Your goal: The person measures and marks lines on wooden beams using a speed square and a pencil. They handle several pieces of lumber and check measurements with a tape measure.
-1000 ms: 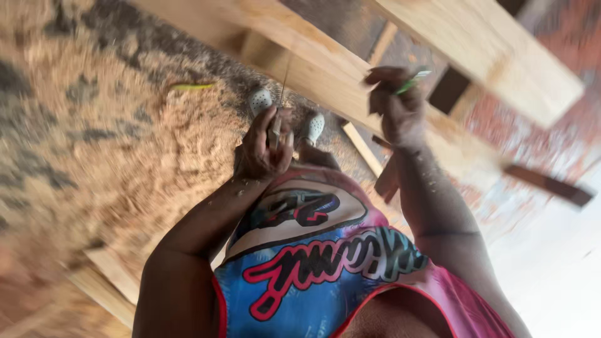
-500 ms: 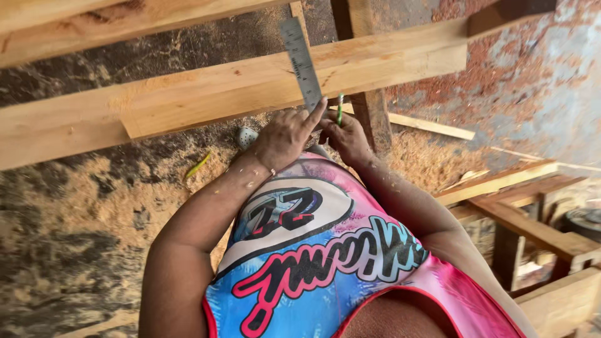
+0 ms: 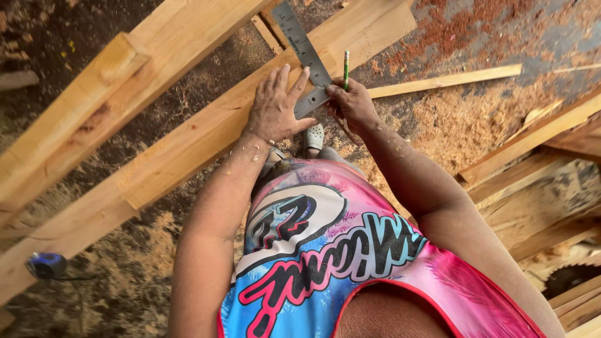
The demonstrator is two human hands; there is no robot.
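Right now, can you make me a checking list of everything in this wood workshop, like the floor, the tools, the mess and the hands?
Surface: long pale plank lying slantwise over a sawdust-covered floor.
Job's things: metal square ruler lying flat across the plank; green pencil standing upright beside the ruler.
Clutter: thin wood strip, loose shavings, more boards on the left, stacked timber on the right.
Grippers: left hand spread flat, pressing the ruler's lower end onto the plank; right hand pinching the pencil.
Cables: a thin cord seems to run from a small blue object; too blurred to be sure.
Surroundings: round saw blade at the lower right edge.
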